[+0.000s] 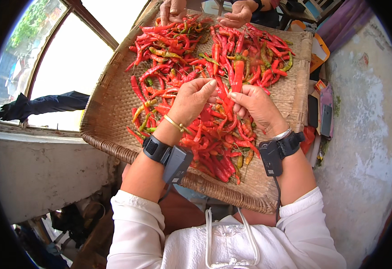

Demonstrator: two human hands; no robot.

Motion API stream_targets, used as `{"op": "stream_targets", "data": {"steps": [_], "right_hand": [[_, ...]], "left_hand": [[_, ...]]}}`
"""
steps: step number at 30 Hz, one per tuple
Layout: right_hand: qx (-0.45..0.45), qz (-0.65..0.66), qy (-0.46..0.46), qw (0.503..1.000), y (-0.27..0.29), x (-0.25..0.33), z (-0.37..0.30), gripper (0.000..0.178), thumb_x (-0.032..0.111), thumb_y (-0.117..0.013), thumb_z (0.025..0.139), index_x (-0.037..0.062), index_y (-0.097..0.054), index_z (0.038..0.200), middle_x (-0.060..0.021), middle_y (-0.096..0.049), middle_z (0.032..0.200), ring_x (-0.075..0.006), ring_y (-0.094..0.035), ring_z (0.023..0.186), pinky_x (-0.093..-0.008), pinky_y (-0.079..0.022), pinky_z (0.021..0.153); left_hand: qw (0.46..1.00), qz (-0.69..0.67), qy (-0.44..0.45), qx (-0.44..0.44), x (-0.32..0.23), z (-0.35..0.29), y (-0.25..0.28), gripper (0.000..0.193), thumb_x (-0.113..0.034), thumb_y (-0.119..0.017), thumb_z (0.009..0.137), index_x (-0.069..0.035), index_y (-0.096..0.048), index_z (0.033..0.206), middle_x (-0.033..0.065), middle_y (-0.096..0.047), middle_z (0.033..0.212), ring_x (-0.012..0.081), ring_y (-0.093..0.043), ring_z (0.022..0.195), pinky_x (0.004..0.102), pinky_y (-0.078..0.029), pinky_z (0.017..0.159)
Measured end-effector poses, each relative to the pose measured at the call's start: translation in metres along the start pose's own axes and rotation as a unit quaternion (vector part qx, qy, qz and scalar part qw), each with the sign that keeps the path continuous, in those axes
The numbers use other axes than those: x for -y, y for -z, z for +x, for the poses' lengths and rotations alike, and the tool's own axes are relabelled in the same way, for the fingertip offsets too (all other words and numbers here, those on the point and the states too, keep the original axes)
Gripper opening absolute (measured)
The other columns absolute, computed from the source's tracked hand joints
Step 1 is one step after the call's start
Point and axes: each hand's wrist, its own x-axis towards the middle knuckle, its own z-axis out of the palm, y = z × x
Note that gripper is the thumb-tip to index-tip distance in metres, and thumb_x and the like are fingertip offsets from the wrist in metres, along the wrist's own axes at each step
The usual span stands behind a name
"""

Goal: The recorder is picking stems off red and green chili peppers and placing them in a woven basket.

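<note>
Red chili peppers (207, 139), some of them greenish or orange, are heaped in a wide woven basket tray (108, 103). Over the middle of the heap, my right hand (258, 105) grips a large red chili pepper (238, 75) between thumb and fingers, its tip pointing away from me. Just left of it, my left hand (193, 97) is closed in a pinch, thumb against forefinger. Whatever lies between those fingertips is too small to make out. The two hands are close together but apart.
Across the tray are another person's hands, one (172, 11) at the far left and one (238, 14) farther right. A dark folded umbrella (56, 104) lies by the window on the left. A phone (326, 120) and an orange box (320, 51) sit beside the right wall.
</note>
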Motion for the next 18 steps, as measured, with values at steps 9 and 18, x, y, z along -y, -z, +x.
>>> {"op": "stream_targets", "data": {"steps": [9, 18], "right_hand": [[-0.015, -0.159, 0.142, 0.977, 0.000, -0.002, 0.007, 0.044, 0.024, -0.061, 0.081, -0.0024, -0.050, 0.115, -0.0076, -0.060, 0.087, -0.0150, -0.058, 0.085, -0.0286, -0.047, 0.069], [-0.068, -0.343, 0.137, 0.927, -0.001, -0.010, 0.009, 0.023, 0.016, -0.062, 0.070, 0.0049, -0.060, 0.090, -0.0153, -0.062, 0.078, -0.0309, -0.060, 0.077, -0.0384, -0.047, 0.068]], "left_hand": [[0.998, -0.053, 0.022, -0.008, -0.011, 0.000, -0.010, 0.048, -0.032, -0.051, 0.089, -0.003, -0.039, 0.125, 0.0064, -0.054, 0.102, 0.0135, -0.053, 0.093, 0.0326, -0.049, 0.073], [0.993, -0.098, 0.053, 0.025, -0.005, 0.002, -0.011, 0.045, -0.031, -0.051, 0.089, -0.003, -0.041, 0.124, 0.0040, -0.054, 0.102, 0.0128, -0.053, 0.092, 0.0304, -0.049, 0.074]]}}
